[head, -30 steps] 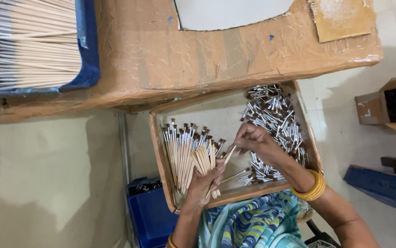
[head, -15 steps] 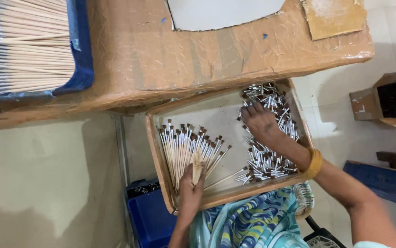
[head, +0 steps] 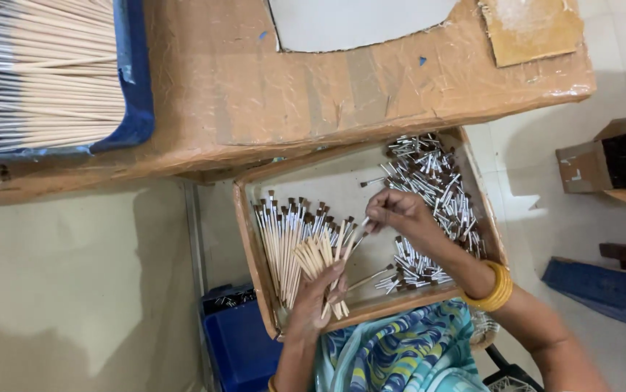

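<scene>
A shallow brown tray (head: 249, 239) rests on my lap below the table edge. Wooden-handled brushes (head: 284, 232) with dark tips lie bundled in its left half. Several loose metal brush heads (head: 432, 181) are heaped in its right half. My left hand (head: 320, 290) grips a fan of several wooden brush handles near the tray's front rim. My right hand (head: 400, 214), with yellow bangles at the wrist, pinches the top end of one brush that slants down toward the left hand's bundle.
A cardboard-covered table (head: 313, 101) fills the top. On it, a blue tray (head: 135, 87) holds many long wooden handles at left. A white sheet (head: 356, 22) lies at top centre. A blue crate (head: 236, 341) sits under the tray. A cardboard box (head: 610, 163) stands at right.
My right hand came back from the metal heads to the tray's middle, now pinching a brush. My left hand lifted and now holds a fanned bundle of handles.
</scene>
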